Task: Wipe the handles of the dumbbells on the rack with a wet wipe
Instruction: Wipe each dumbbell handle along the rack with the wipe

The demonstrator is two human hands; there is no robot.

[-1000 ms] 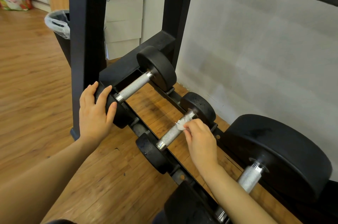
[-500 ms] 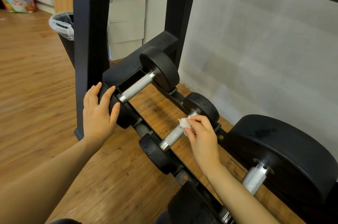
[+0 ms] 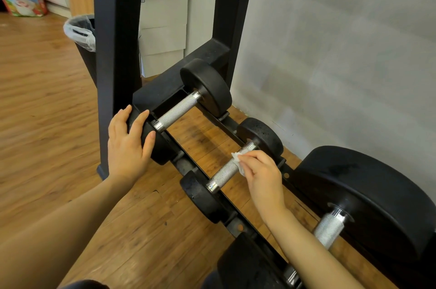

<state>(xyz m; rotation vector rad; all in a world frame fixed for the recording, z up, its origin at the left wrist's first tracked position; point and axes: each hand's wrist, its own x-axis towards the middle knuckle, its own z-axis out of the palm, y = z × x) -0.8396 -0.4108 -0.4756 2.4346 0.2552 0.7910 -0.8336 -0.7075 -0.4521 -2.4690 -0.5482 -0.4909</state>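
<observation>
Head view: you look down at the lowest rail of the rack [image 3: 118, 52], three dumbbells side by side on it, wooden floor beneath.
Right hand [image 3: 262, 177]: fingers curled, pinching the wet wipe [image 3: 237, 161] against the middle dumbbell handle [image 3: 225, 172] — toward its far end, near the rear weight.
Left hand [image 3: 128, 144]: fingers spread and fairly straight, laid over the front weight of the far dumbbell [image 3: 205, 85]; it grips nothing, it seems only to brace you.
Far dumbbell handle [image 3: 177, 111]: bare knurled metal, nothing touching it.
Near dumbbell handle [image 3: 329, 229]: partly hidden behind your right forearm; its weight is much the largest.
Step in hand: wiping the middle handle, by the look of it — the stretch nearer you is uncovered.
Next move calls for: drawing the wipe along toward the front collar, and turning it round the bar so the underside is reached too; keep the pinch firm, since knurling may snag thin tissue.
Other things: a lined bin [image 3: 80, 31] behind the rack post.
</observation>
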